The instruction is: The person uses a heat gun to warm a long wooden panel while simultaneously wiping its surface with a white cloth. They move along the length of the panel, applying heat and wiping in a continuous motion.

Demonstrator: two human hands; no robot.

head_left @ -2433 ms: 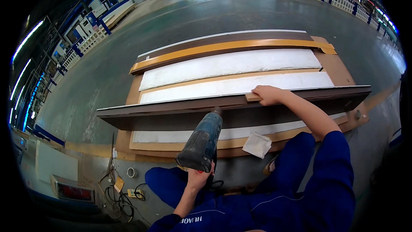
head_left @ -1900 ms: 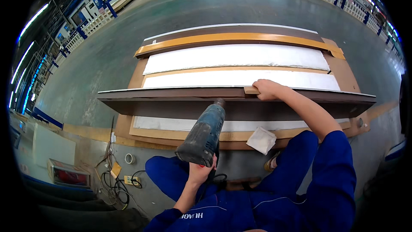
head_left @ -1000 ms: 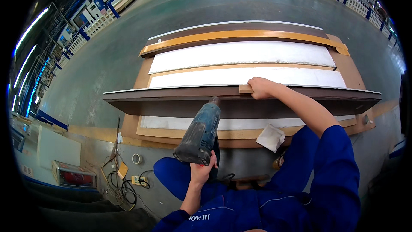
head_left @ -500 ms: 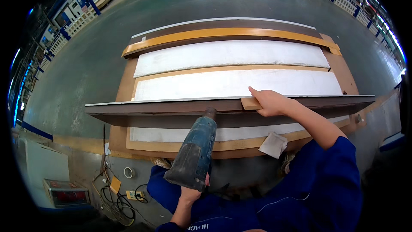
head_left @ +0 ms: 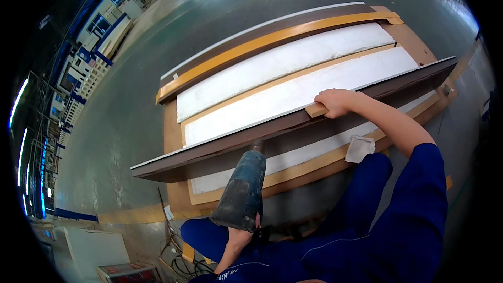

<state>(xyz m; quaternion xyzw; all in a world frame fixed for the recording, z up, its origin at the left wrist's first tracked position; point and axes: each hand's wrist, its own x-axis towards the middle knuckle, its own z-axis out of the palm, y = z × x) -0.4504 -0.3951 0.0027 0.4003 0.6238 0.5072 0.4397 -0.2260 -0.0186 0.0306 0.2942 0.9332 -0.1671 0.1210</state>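
Observation:
From below, my left hand (head_left: 241,236) is wrapped around the handle of a blue and black heat gun (head_left: 240,188). Its metal nozzle (head_left: 257,145) points at the brown edge of a long panel (head_left: 283,132). My right hand (head_left: 335,103) grips a small wooden block (head_left: 316,109) set along that panel's edge, the fingers over the top of it. The block appears to touch the brown facing. The long panel lies slantwise over the white boards, with a thin pale strip along its far edge. Most of the left fingers are hidden behind the heat gun.
Two white foam-like boards (head_left: 283,71) lie on a brown base board (head_left: 173,136). Behind them runs a brown panel with an orange-yellow strip (head_left: 272,44). A folded white cloth (head_left: 360,148) sits on the near edge. Cables (head_left: 183,264) and a red-fronted box (head_left: 129,272) are at the lower left.
The whole view has turned, so the panels now slope up to the right. Both hands keep their hold, and the wooden block is still against the panel edge.

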